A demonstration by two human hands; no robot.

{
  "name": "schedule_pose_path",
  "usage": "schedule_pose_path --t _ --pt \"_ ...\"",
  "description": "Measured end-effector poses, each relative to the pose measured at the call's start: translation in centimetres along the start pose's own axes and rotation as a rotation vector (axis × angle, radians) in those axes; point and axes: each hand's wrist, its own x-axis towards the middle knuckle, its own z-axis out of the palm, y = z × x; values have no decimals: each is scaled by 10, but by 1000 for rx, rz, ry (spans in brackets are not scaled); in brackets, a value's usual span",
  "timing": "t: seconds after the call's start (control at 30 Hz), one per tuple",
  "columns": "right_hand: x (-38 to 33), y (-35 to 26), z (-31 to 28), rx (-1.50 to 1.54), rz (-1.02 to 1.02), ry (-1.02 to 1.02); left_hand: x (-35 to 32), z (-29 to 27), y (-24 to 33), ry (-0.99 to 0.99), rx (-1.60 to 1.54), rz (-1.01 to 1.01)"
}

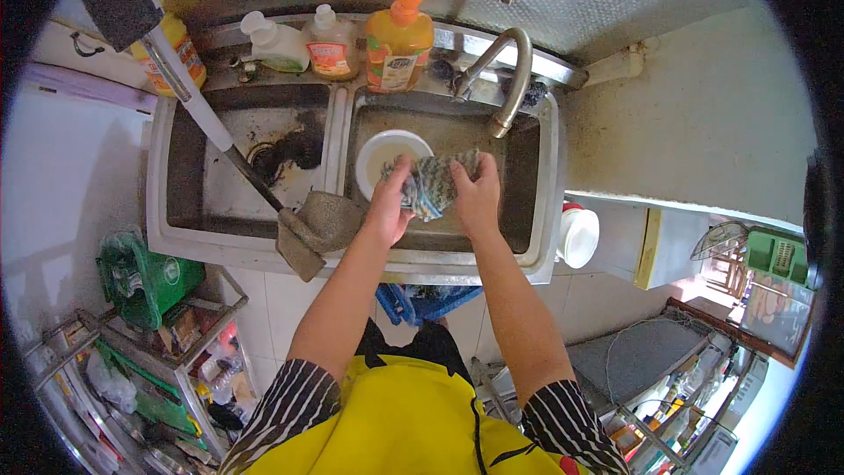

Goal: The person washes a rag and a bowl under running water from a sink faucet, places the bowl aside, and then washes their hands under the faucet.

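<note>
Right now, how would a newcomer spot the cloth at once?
Find the double sink, then its right basin. Over it, between the left grip and right grip, is a crumpled cloth. Its mottled pattern and blue streaks set it apart from the round white bowl.

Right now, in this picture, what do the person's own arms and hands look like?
The left hand and right hand are bare, with no gloves or watch showing. Dark sleeves with narrow white stripes end near the elbows.

Left grip (389,208), right grip (477,200), both curled
</note>
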Motion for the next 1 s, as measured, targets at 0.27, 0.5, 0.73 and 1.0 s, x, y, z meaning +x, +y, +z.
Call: schedule_pose_path --t 0.27,0.5,0.73,1.0 --pt "10 45 23 -119 39 57 40 15 -61 317 619 111" --pt "31 100 23 -555 -444 41 79 5 -63 299 1019 260" --pt "21 65 -9 567 469 -178 74 3 -30 31 466 36" --pt "29 86 12 672 398 -51 113 -56 -55 245 580 369"
